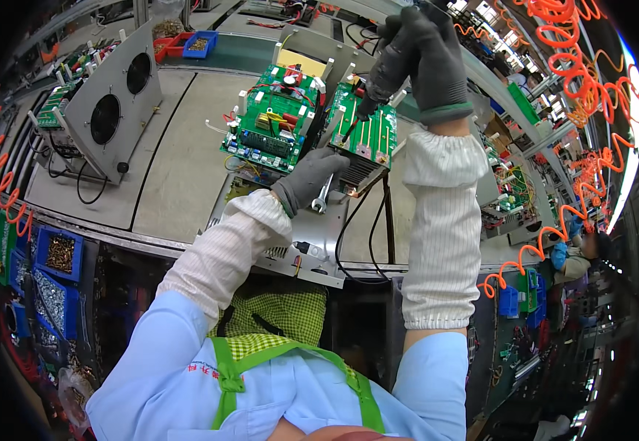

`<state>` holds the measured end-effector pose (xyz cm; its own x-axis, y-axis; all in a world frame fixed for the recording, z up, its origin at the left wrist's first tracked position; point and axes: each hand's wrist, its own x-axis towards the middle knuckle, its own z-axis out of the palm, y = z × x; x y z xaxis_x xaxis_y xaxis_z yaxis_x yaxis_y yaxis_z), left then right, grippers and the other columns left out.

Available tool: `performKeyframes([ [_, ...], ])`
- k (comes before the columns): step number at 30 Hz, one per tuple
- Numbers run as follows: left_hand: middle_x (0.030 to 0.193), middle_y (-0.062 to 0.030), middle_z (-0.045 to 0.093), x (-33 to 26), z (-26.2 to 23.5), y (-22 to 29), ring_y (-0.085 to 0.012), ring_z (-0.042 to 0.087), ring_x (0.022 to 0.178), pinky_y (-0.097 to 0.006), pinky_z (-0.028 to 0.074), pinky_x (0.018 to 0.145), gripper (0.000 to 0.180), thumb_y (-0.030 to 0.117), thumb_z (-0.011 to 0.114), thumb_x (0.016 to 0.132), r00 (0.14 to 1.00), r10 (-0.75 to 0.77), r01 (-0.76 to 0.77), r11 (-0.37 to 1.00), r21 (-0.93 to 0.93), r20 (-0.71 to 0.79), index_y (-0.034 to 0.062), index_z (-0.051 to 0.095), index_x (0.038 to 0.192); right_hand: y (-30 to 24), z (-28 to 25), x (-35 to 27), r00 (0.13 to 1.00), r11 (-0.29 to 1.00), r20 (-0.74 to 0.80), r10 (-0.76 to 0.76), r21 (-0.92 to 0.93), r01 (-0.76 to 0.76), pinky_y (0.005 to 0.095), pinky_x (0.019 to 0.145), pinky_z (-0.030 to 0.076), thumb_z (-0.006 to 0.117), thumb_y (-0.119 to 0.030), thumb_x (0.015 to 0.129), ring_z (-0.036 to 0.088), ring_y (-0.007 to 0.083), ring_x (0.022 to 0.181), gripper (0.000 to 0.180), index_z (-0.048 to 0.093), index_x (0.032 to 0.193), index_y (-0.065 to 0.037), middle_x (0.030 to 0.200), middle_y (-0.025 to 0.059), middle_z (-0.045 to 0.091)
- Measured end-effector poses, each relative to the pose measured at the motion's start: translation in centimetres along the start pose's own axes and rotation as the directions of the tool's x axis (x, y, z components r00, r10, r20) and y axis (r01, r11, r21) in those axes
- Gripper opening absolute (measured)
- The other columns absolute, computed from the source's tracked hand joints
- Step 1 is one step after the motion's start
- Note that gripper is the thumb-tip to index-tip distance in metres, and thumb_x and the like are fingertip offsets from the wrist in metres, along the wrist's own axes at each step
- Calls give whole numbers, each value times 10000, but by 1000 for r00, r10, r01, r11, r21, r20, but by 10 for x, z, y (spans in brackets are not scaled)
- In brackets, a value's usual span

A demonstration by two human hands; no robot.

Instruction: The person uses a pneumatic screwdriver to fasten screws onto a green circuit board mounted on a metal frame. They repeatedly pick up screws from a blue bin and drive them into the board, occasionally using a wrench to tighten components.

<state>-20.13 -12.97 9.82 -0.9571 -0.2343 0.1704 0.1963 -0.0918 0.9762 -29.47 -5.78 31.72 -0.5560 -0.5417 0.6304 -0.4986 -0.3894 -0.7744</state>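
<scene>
My left hand [308,180], in a dark grey glove, is closed around a metal wrench [323,197] at the near edge of a green circuit board [369,121]. Ribbed metal fins [363,174] show below that board. Raised above its far side, my gloved right hand [433,66] grips a dark screwdriver [382,82]. The tool's thin shaft slants down toward the board near my left fingers; whether its tip meets a screw is too small to tell. Beside them on the left stands another green board [275,121] crowded with parts and wires.
A grey panel with two black fans [106,117] stands at left on the workbench [165,169]. Blue and red bins [200,44] sit at the back. Blue bins of screws [60,252] hang below the left front edge. Orange coiled hoses [562,51] dangle at right, near more units.
</scene>
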Motion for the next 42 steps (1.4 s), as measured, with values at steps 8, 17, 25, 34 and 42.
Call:
performKeyframes([
  [8, 647, -40, 520, -4, 9, 2, -123, 500, 549, -268, 399, 502, 284, 314, 565, 835, 984, 178, -178, 984, 17, -15, 34, 558, 792, 15, -27, 12, 987, 880, 99, 131, 448, -161, 419, 686, 542, 509, -637, 840, 636, 275, 747, 617, 528, 1009, -44, 808, 132, 632],
  [17, 620, -42, 510, -1, 4, 3, -113, 489, 542, -244, 385, 506, 247, 265, 542, 871, 1000, 13, -14, 999, -45, -24, 27, 547, 804, 18, -30, -3, 972, 948, 102, 213, 221, -231, 403, 725, 546, 599, -514, 831, 639, 256, 753, 596, 547, 1091, 19, 852, 125, 634],
  [25, 710, -76, 531, 0, -1, -7, -169, 548, 589, -290, 431, 506, 81, 105, 574, 829, 980, 183, -196, 960, 200, 82, 56, 589, 893, 28, -11, -6, 995, 995, 30, 97, -40, -96, 313, 570, 513, 624, -261, 812, 618, 199, 611, 298, 621, 832, 36, 694, 114, 622],
  [34, 744, -64, 487, 5, -3, -24, -141, 503, 575, -270, 422, 518, 115, 107, 497, 896, 950, 285, -309, 913, 268, 124, 46, 576, 954, 28, -4, -11, 983, 993, -147, 111, -22, -116, 313, 535, 497, 618, -215, 799, 604, 202, 567, 257, 615, 794, 42, 660, 116, 614],
  [42, 734, -51, 482, 6, -5, -25, -113, 490, 564, -264, 410, 488, 115, 123, 515, 895, 933, 329, -359, 882, 305, 146, 25, 571, 914, 33, -3, -6, 996, 995, -84, 39, -87, -46, 306, 506, 483, 609, -209, 808, 594, 199, 541, 244, 609, 791, 34, 639, 114, 614],
])
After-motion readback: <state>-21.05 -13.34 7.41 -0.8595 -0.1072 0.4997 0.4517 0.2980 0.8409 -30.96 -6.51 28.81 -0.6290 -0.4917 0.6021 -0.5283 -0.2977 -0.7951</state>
